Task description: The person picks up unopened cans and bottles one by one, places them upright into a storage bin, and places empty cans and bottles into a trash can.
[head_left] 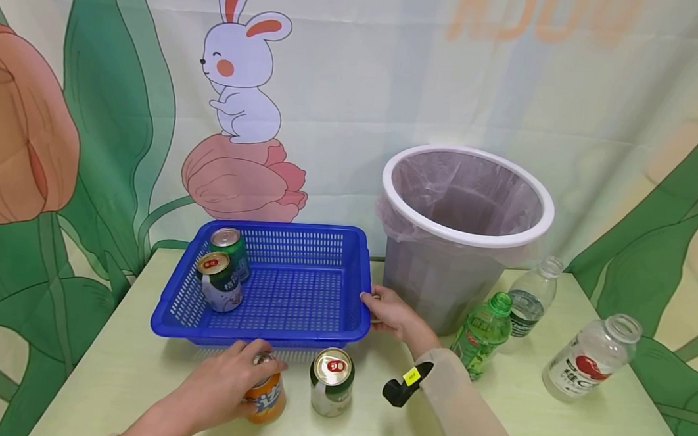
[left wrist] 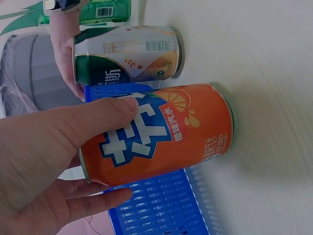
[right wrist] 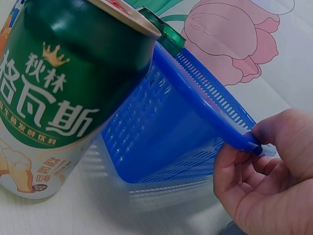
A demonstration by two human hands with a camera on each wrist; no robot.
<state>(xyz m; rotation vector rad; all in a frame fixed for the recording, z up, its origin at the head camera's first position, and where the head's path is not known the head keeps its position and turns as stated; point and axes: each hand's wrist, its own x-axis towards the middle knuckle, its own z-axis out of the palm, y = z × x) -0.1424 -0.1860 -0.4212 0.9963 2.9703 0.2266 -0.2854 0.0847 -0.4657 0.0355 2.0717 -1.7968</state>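
My left hand grips an orange soda can around its upper part, thumb on the blue label. The can stands on the table in front of the basket. With thumb and curled fingers, my right hand holds the rim of the blue plastic basket at its right side. Inside the basket, at the left, stand a green can and a green-and-white can. Another green-and-white can is upright on the table between my hands, right of the orange can.
Behind my right forearm stands a grey bin with a white rim and plastic liner. To the right are a green bottle, a clear bottle with a dark label and a clear bottle with a red-and-white label. A printed curtain hangs behind.
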